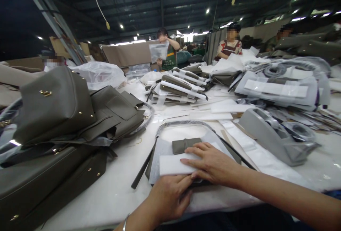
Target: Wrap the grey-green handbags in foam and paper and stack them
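Note:
An olive-grey handbag (231,149) lies flat in front of me, its plastic-wrapped handle (183,122) curving away from me. Translucent wrapping paper (157,169) covers its face, and a small olive flap (183,146) shows through. Across the near part rests a white foam sheet (173,165). My right hand (213,161) presses on the foam with fingers spread, the fingertips near the flap. At the near edge my left hand (170,195) is closed, fingers along the foam and thumb tucked below; the exact grip is partly hidden.
Unwrapped olive bags (53,110) are piled at my left. Wrapped bags (178,85) are stacked ahead. A grey tape dispenser (269,135) stands at right, near white strips (250,146) and another wrapped bag (277,87). Co-workers (169,59) are across the table.

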Available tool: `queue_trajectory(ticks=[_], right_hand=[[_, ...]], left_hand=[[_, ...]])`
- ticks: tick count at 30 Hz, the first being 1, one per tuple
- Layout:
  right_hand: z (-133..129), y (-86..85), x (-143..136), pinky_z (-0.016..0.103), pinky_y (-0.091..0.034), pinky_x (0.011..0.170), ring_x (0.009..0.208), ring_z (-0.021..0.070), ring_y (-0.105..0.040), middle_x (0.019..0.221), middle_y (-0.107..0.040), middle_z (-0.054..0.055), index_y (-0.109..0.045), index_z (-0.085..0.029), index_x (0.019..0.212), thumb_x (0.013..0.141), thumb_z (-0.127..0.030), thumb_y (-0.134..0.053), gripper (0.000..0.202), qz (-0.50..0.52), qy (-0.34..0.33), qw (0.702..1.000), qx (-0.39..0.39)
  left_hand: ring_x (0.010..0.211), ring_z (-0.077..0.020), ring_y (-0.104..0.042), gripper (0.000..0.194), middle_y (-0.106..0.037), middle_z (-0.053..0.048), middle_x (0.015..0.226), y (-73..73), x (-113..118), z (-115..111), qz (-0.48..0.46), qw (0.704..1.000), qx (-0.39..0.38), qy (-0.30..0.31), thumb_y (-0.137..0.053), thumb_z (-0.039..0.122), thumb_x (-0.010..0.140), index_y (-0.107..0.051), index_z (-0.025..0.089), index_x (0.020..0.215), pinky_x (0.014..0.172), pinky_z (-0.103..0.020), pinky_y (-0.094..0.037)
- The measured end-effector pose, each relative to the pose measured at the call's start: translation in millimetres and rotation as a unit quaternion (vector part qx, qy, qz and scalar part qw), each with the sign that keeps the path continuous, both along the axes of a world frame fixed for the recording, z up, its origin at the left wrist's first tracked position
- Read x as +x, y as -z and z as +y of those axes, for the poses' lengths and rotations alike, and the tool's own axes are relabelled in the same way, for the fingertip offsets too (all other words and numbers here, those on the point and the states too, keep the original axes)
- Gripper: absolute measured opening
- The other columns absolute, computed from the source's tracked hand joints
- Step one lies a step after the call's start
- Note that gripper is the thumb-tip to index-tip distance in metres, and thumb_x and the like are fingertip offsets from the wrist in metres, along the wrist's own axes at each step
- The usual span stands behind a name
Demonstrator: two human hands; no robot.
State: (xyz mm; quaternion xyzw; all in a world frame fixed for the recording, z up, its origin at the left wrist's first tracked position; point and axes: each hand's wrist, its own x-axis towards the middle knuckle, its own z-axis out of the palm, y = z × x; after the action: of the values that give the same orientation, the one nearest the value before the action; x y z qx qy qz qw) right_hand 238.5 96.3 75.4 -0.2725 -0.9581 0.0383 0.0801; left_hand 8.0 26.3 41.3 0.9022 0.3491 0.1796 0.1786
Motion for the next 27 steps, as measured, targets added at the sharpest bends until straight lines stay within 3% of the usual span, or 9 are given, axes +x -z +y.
queue_trajectory(ticks=[4,9,11,14,17,20,22,24,27], right_hand=[[-1,7.4,1,0.055,-0.038,0.102,0.125,0.0341,-0.048,0.145,-0.051,0.010,-0.046,-0.036,0.145,0.098,-0.057,-0.041,0.052,0.012,-0.004,1.000,-0.027],[-3,14.6,6,0.062,-0.015,0.118,0.146,0.0323,-0.028,0.155,-0.042,0.006,-0.041,-0.032,0.148,0.101,-0.051,-0.037,0.051,0.052,-0.013,0.996,-0.078],[-5,15.1,6,0.063,-0.015,0.118,0.147,0.0326,-0.027,0.155,-0.042,0.006,-0.042,-0.030,0.148,0.101,-0.051,-0.036,0.051,0.058,-0.010,0.994,-0.093],[-5,15.4,4,0.062,-0.015,0.118,0.147,0.0316,-0.028,0.153,-0.045,0.007,-0.048,-0.027,0.143,0.102,-0.046,-0.038,0.047,0.073,-0.004,0.993,-0.097],[-3,15.2,2,0.060,-0.019,0.118,0.146,0.0287,-0.031,0.147,-0.052,0.009,-0.056,-0.023,0.135,0.102,-0.037,-0.042,0.039,0.095,0.000,0.991,-0.094],[-5,10.4,7,0.050,-0.031,0.116,0.135,0.0241,-0.048,0.130,-0.066,0.008,-0.067,-0.018,0.120,0.100,-0.029,-0.046,0.030,0.162,-0.012,0.985,-0.062],[-8,4.4,23,0.039,-0.041,0.111,0.120,0.0192,-0.060,0.115,-0.073,0.007,-0.071,-0.018,0.109,0.099,-0.028,-0.049,0.026,0.241,0.012,0.970,-0.026],[-14,-1.1,51,0.033,-0.049,0.102,0.108,0.0163,-0.065,0.108,-0.075,0.006,-0.072,-0.020,0.106,0.099,-0.028,-0.050,0.024,0.307,0.086,0.948,0.008],[-21,-0.9,111,0.036,-0.052,0.098,0.108,0.0184,-0.065,0.112,-0.073,0.007,-0.071,-0.023,0.112,0.098,-0.030,-0.053,0.024,0.302,0.218,0.927,0.045]], left_hand=[[0.105,-0.0232,-0.069,0.054,-0.068,-0.006,0.124,0.1,0,0,-0.008,1.000,0.013,0.006,-0.052,0.017,0.088,-0.045,0.023,0.141,0.088,-0.038,-0.060],[0.106,-0.0162,-0.068,0.050,-0.071,-0.006,0.119,-3.1,2,-5,-0.093,0.986,0.134,0.018,-0.053,0.009,0.089,-0.049,0.019,0.137,0.093,-0.025,-0.056],[0.107,-0.0132,-0.068,0.047,-0.072,-0.006,0.116,-8.4,5,-5,-0.133,0.970,0.205,0.000,-0.053,0.004,0.089,-0.052,0.016,0.134,0.096,-0.020,-0.053],[0.124,-0.0171,-0.059,0.050,-0.062,-0.011,0.133,-13.9,14,-1,-0.102,0.964,0.238,-0.058,-0.054,0.010,0.093,-0.045,0.015,0.141,0.104,-0.025,-0.049],[0.135,-0.0230,-0.049,0.057,-0.044,-0.016,0.150,-4.2,22,6,-0.018,0.966,0.220,-0.131,-0.049,0.027,0.098,-0.032,0.015,0.151,0.103,-0.032,-0.051],[0.135,-0.0249,-0.048,0.064,-0.041,-0.017,0.152,17.2,25,10,0.037,0.959,0.254,-0.124,-0.048,0.034,0.098,-0.023,0.014,0.154,0.100,-0.034,-0.053],[0.135,-0.0268,-0.047,0.070,-0.041,-0.017,0.152,29.2,24,10,0.062,0.951,0.285,-0.104,-0.051,0.038,0.096,-0.022,0.013,0.154,0.100,-0.037,-0.053],[0.135,-0.0287,-0.048,0.071,-0.040,-0.017,0.153,35.7,23,11,0.081,0.940,0.318,-0.099,-0.052,0.039,0.095,-0.022,0.013,0.155,0.100,-0.040,-0.054],[0.135,-0.0303,-0.048,0.068,-0.040,-0.016,0.153,38.1,23,13,0.105,0.924,0.354,-0.105,-0.050,0.031,0.095,-0.021,0.017,0.155,0.103,-0.046,-0.051]])
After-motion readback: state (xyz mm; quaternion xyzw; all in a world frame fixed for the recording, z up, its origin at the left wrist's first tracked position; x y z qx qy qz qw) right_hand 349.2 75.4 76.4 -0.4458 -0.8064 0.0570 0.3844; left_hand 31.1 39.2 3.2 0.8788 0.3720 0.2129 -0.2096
